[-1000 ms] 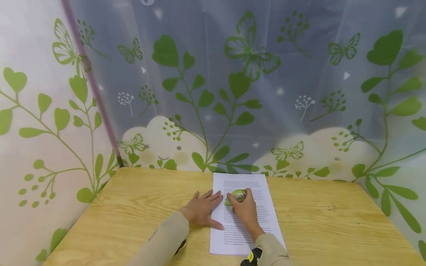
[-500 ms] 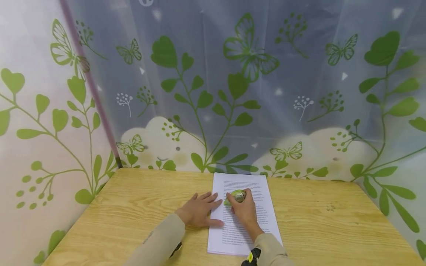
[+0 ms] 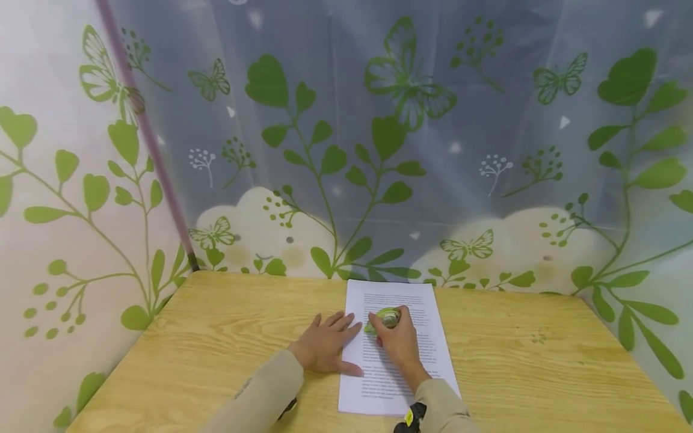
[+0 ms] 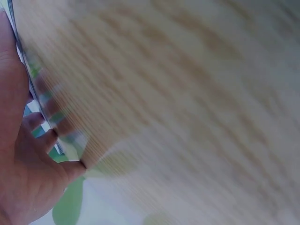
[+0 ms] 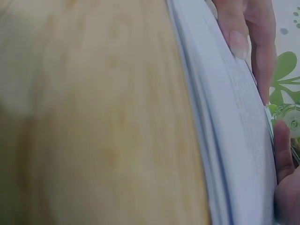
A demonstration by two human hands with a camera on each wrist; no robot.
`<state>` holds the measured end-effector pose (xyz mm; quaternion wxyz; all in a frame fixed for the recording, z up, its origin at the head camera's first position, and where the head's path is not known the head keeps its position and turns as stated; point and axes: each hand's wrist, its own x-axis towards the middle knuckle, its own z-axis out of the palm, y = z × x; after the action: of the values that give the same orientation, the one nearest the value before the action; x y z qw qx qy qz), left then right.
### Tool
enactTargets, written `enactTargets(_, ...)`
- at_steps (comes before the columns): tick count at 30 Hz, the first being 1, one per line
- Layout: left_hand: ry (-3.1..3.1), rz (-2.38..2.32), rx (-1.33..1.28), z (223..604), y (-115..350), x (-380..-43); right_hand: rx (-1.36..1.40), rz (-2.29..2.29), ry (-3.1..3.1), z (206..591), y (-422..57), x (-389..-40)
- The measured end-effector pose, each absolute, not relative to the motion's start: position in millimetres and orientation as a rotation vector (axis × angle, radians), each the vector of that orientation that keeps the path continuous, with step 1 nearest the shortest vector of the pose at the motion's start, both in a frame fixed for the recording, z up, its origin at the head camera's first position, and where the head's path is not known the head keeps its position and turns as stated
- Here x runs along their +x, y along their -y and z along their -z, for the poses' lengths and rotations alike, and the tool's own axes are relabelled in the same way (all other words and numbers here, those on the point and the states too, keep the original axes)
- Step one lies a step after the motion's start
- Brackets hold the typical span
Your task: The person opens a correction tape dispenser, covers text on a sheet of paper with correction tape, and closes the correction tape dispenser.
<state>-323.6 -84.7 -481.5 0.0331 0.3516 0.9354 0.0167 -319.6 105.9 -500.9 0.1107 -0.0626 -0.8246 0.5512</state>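
A stack of printed white paper point(image 3: 400, 391) lies on the wooden table. My right hand point(image 3: 403, 349) pinches a green, clear-bodied correction tape dispenser point(image 3: 388, 315) between thumb and fingers, low over the lines of text in the sheet's upper half. Whether its tip touches the paper cannot be made out. On the stack's left edge rests my left hand point(image 3: 325, 346), its fingers spread and straight. In the right wrist view the dispenser point(image 5: 293, 119) shows beyond the curved sheets, partly hidden by the paper. The left wrist view holds only the left hand point(image 4: 28, 159) and wood.
The wooden table point(image 3: 541, 361) extends to both sides of the paper. A patterned curtain point(image 3: 346, 150) with green leaves and butterflies stands along the table's back edge, and a pale one point(image 3: 70, 240) borders the left side.
The head view shifts slightly. Both hands and the dispenser stay almost in place; my left thumb moves a little on the paper.
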Motion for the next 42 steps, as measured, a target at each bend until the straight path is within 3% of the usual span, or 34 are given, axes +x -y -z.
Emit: enactTargets(42, -2.846, -0.06, 1.077, 471, 81, -320, -0.046, -1.38, 2.505, 495, -104, -317)
